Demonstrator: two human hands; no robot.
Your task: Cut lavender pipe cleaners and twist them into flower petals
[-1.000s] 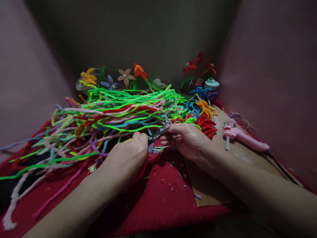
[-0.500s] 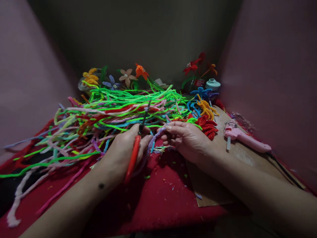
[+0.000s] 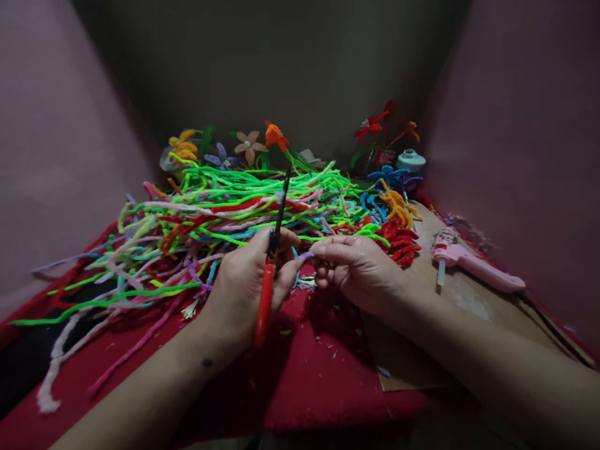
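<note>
My left hand [image 3: 246,281] is closed around red-handled scissors [image 3: 264,306], their dark blades pointing up and away. Between my hands runs a short visible bit of purple pipe cleaner [image 3: 305,256]. My right hand [image 3: 359,265] pinches its right end between thumb and fingers. The left thumb and fingertips are at its other end; whether they grip it is hard to see. Just beyond both hands lies a big heap of loose pipe cleaners [image 3: 244,187] in green, pink, red and other colours.
A pink glue gun [image 3: 478,267] rests on a brown board [image 3: 417,350] at right. Red [image 3: 398,244] and yellow pipe cleaner pieces [image 3: 398,203] lie near it. Finished flowers [image 3: 250,147] and a light-blue pot [image 3: 411,160] stand behind. Scraps dot the red cloth [image 3: 323,387].
Less of the purple pipe cleaner shows, as my hands have come closer together. The scissors have tilted more upright. The whole view has shifted slightly.
</note>
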